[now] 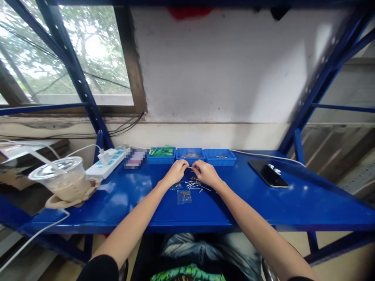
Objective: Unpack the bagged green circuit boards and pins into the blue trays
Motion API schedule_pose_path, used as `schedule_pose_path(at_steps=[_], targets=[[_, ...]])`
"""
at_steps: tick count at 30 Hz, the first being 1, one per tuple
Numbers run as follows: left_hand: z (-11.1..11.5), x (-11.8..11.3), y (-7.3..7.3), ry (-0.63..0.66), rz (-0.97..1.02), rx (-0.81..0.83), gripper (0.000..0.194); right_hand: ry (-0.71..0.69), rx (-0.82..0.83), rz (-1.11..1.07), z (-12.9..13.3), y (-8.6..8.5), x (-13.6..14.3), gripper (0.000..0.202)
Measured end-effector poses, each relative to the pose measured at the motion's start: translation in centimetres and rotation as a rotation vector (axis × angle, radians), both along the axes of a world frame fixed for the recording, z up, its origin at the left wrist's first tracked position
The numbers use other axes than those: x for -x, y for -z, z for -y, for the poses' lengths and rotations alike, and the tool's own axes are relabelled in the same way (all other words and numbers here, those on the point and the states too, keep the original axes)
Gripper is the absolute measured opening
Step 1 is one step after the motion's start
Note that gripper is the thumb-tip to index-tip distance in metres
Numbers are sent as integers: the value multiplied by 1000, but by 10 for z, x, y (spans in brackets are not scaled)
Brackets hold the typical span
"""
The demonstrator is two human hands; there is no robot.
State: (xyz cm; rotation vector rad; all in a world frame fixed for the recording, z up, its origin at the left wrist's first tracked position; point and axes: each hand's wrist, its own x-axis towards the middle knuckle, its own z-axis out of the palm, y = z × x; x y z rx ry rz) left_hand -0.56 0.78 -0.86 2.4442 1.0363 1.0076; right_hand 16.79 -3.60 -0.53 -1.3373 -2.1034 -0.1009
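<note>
Pins [193, 184] of shiny metal lie loosely heaped on the glossy blue desk [234, 212], beside the left hand [176, 171] and right hand [206, 171], whose fingers [185, 164] pinch a slender piece [190, 168] between them. A clear, square plastic bag [181, 199] lies near the heap; the card [136, 158] beside the white power strip [106, 166] is blurred beyond reading.

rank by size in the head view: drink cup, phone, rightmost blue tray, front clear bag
1. Drink cup
2. Phone and rightmost blue tray: too alike to rank
3. Front clear bag
</note>
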Motion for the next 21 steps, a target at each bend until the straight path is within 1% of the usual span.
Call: schedule_pose_path(at_steps=[3,6,10,13,15,17,19,21], targets=[[1,0,-2,6,90,20,14,7,-21,-30,-1,-1,-3,16],[4,-1,-5,-20,129,-26,12,-3,-26,-64,0,-3,-3,17],[7,-3,-7,-67,114,-28,19,-24,-54,-61,4,-7,0,15],[7,-4,-5,-110,39,14,26,25,-101,-41,3,-11,-4,22],[5,-6,-4,-190,-43,44,24,129,-141,-87,0,-13,-14,27],[0,-9,-2,-257,-146,58,20,302,-176,-177,-5,-14,-29,30],[-4,-13,-2,-266,-254,74,21,507,-168,-264,-9,-13,-47,30],[-5,-19,-3,-252,-346,94,20,676,-106,-315,-12,-10,-62,29]])
